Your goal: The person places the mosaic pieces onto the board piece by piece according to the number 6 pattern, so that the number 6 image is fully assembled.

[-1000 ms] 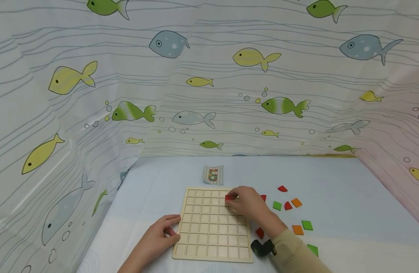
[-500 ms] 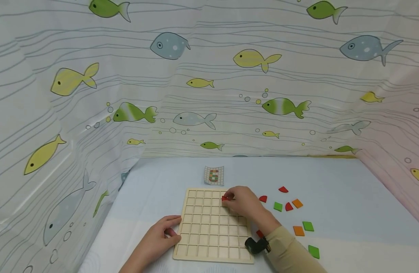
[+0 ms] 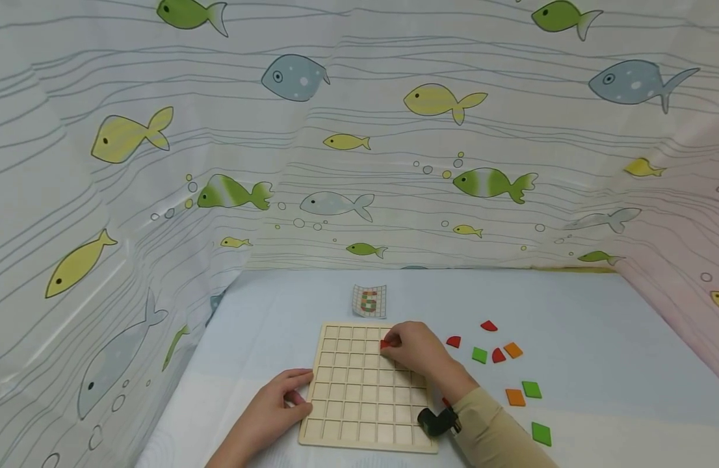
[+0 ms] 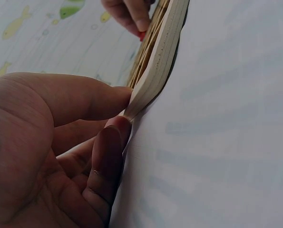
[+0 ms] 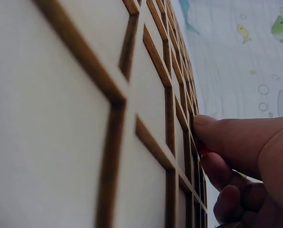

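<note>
A pale wooden grid board [image 3: 359, 394] lies on the table, divided into shallow square cells. My left hand [image 3: 274, 404] touches its left side, thumb and finger apart along the edge; the left wrist view shows the fingertips [image 4: 121, 92] against the rim. Near the board's top right, my right hand [image 3: 418, 351] pinches a small red tile [image 3: 384, 345] between thumb and finger, over the upper cells. Most of that tile is hidden; only a bit of red [image 5: 204, 150] shows under the thumb in the right wrist view.
Behind the board lies a gridded paper card [image 3: 368, 301] with a coloured 6-like pattern. Right of the board are scattered red quarter-circle tiles [image 3: 489, 326], green square tiles [image 3: 479, 355] and orange square tiles [image 3: 515, 397]. A fish-printed curtain [image 3: 394, 162] rises behind the table.
My right hand has moved slightly left with the red tile over the board's upper cells, then stayed nearly still. My left hand has kept its place at the board's edge.
</note>
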`<state>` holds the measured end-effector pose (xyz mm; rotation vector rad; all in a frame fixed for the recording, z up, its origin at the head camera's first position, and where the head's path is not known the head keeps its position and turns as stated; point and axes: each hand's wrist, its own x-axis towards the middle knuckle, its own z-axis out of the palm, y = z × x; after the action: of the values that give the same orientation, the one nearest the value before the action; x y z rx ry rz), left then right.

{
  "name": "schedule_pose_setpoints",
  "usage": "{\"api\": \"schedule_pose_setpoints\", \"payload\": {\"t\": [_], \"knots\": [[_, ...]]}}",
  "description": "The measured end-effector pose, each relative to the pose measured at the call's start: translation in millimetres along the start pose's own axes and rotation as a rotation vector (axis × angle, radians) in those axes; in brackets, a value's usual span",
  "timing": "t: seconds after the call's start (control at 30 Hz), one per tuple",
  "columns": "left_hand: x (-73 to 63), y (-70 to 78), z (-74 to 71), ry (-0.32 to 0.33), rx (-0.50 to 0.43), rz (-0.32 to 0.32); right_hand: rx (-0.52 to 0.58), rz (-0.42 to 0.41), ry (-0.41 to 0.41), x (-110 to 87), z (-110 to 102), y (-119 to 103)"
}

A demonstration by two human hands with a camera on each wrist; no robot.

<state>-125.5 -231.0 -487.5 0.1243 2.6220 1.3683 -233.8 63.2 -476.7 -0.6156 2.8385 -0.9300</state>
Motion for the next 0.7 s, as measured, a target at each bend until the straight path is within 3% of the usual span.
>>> {"api": "schedule_pose_setpoints", "payload": {"t": [0.7], "knots": [[0.5,-0.8,0.3,0.002,-0.005,-0.004,0.018,0.002,-0.010,-4.6,-1.0,-1.1]]}}
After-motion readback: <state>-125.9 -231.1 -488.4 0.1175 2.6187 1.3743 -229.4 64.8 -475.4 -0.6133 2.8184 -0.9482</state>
